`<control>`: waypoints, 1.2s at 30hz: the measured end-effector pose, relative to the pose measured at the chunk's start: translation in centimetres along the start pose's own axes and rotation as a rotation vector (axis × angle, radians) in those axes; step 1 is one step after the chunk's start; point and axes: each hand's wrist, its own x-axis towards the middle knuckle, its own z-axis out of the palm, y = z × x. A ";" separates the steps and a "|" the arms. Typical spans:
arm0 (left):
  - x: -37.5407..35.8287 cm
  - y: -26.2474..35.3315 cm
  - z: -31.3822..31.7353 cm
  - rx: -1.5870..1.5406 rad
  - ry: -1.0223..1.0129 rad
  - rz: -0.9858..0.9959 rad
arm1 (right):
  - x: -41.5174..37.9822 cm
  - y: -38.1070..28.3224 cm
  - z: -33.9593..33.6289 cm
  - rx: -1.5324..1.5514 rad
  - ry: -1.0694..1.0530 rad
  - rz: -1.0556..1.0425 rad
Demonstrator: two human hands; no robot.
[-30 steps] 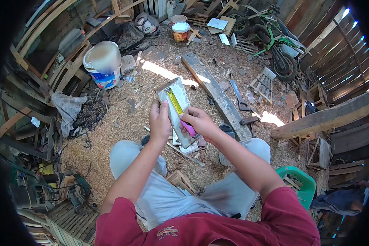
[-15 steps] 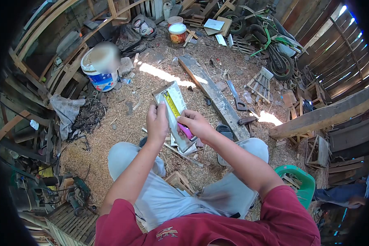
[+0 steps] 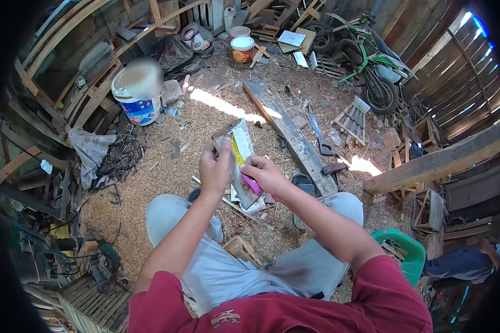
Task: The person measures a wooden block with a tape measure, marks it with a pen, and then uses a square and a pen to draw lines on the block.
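Observation:
A light wooden block (image 3: 250,140) is held up in front of my knees, tilted, with its upper end away from me. My left hand (image 3: 214,165) grips its left side, thumb near the yellow tape. Along the block's face lies the yellow blade of a tape measure (image 3: 238,151). The pink case (image 3: 252,183) sits in my right hand (image 3: 264,175), whose fingers are closed round it at the block's lower right. The fingertips behind the block are hidden.
A long plank (image 3: 289,133) lies on the shavings ahead, with a handsaw (image 3: 319,135) and a hammer (image 3: 335,167) to its right. Buckets stand behind. A green basin (image 3: 416,254) is at my right, a beam (image 3: 439,158) above it. Another person's legs (image 3: 461,263) show far right.
The block has turned slightly and its far end is a little lower in view. Both hands have shifted slightly. The other person at far right has moved more into view.

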 end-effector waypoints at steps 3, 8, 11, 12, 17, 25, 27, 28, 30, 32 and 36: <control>-0.6 0.9 0.2 0.170 -0.026 0.055 | -0.2 0.0 0.5 0.022 0.048 0.018; -0.4 -0.4 0.2 0.235 0.001 0.094 | 0.9 2.2 -0.3 -0.028 0.031 0.005; -0.2 -0.8 0.0 0.193 0.035 0.083 | 0.7 1.6 -0.2 -0.012 0.016 0.038; -0.1 -0.9 -0.2 0.200 0.040 0.069 | 0.6 1.3 -0.1 0.003 0.009 0.037; 0.2 -0.9 -0.4 0.091 0.070 0.051 | -0.1 0.0 0.3 0.031 -0.006 0.058; 0.4 0.7 -0.4 -0.018 0.070 0.031 | -0.7 -2.4 -0.2 0.119 0.085 -0.036; 0.2 1.2 -0.4 0.021 0.070 0.064 | -1.0 -3.3 -0.8 0.127 0.106 -0.070; 0.0 1.4 -0.4 0.039 0.069 0.079 | -1.3 -3.9 -0.9 0.155 0.108 -0.068; 0.2 1.1 -0.3 0.015 0.075 0.058 | -1.6 -4.5 -1.3 0.157 0.120 -0.081; 0.3 0.8 -0.3 -0.085 0.105 -0.009 | -1.5 -4.2 -2.0 0.138 0.108 -0.137; 1.1 1.3 -0.5 -0.351 0.128 -0.255 | -1.9 -4.9 -2.5 0.133 0.175 -0.133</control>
